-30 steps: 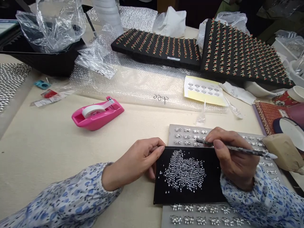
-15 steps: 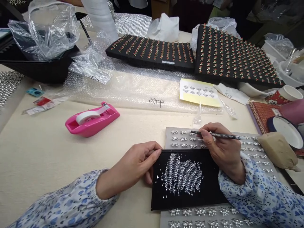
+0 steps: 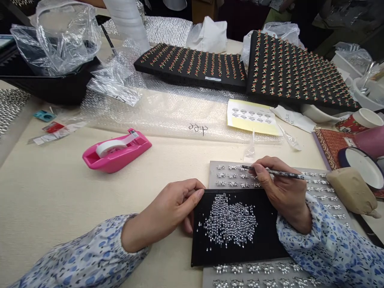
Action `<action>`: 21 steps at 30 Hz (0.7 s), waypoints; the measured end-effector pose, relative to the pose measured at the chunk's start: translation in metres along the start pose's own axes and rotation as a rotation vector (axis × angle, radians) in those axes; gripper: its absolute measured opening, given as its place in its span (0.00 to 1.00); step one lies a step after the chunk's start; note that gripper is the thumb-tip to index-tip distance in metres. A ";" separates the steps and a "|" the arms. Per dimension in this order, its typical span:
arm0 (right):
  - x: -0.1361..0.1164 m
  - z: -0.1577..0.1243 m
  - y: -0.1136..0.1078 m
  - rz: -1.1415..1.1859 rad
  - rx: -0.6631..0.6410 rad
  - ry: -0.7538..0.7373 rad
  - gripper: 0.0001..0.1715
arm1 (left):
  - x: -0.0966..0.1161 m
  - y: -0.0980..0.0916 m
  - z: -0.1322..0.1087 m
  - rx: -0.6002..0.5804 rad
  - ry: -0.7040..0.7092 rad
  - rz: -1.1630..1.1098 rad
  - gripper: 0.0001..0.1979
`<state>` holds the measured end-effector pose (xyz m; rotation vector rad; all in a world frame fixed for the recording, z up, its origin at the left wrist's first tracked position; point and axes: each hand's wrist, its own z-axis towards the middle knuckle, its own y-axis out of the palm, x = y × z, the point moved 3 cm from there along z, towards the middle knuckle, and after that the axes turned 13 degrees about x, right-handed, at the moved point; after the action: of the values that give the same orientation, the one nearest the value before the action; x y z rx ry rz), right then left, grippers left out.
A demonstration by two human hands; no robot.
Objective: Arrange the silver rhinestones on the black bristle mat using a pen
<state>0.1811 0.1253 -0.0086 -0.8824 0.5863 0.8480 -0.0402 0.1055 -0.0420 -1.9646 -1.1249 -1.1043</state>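
Observation:
My left hand grips the upper left corner of a flat black tray, thumb on top and fingers curled beneath. Many small clear rhinestones lie in a cluster on the tray. Between the thumb and fingers of my right hand is a thin, dark speckled pen-like stick. Its tip is at a small silver star-shaped piece in the top row. Rows of these silver pieces sit on a grey board, which lies partly under the tray. My right hand and sleeve cover part of the board.
A pink tape dispenser stands to the left. Behind are bubble wrap, a yellow-backed label sheet and two black foam boards with red-and-green pieces. At right are a beige lump, a round white lid and a paper cup.
Almost nothing differs. The rear end of the stick has tilted slightly in my right hand, while its tip stays at the same place. My left hand and the tray hold still.

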 end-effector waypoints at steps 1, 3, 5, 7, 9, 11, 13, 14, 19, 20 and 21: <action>0.000 0.000 0.000 0.000 -0.004 0.001 0.03 | 0.000 0.000 0.000 0.000 -0.001 -0.004 0.13; 0.001 0.000 0.000 -0.006 -0.010 0.002 0.03 | 0.001 0.000 -0.001 -0.002 -0.001 -0.010 0.13; 0.001 0.000 0.000 -0.013 -0.015 0.000 0.03 | 0.001 0.000 -0.001 -0.002 0.002 -0.007 0.13; 0.001 0.000 0.000 -0.014 -0.020 -0.005 0.03 | 0.001 0.000 -0.001 0.001 0.001 -0.006 0.13; 0.000 0.000 0.000 -0.020 -0.029 -0.004 0.03 | 0.001 0.000 0.000 0.006 0.000 -0.009 0.13; 0.000 0.000 0.000 -0.024 -0.037 0.002 0.03 | 0.001 0.000 0.001 0.008 0.000 -0.008 0.12; -0.001 0.000 0.000 -0.031 -0.044 0.005 0.03 | 0.001 0.000 0.001 0.008 0.001 0.001 0.12; -0.001 0.000 0.000 -0.033 -0.043 0.002 0.03 | 0.001 0.000 0.002 0.007 0.001 0.003 0.13; -0.002 0.000 -0.001 -0.033 -0.009 -0.020 0.03 | 0.000 -0.001 0.000 0.001 -0.002 0.000 0.13; -0.002 0.000 -0.001 -0.032 -0.005 -0.023 0.03 | 0.000 -0.001 0.000 0.002 -0.003 0.000 0.13; -0.002 0.000 -0.002 -0.029 -0.003 -0.025 0.03 | -0.001 -0.001 -0.001 0.004 -0.004 0.001 0.13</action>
<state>0.1815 0.1239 -0.0068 -0.8802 0.5492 0.8325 -0.0415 0.1052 -0.0423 -1.9655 -1.1271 -1.0970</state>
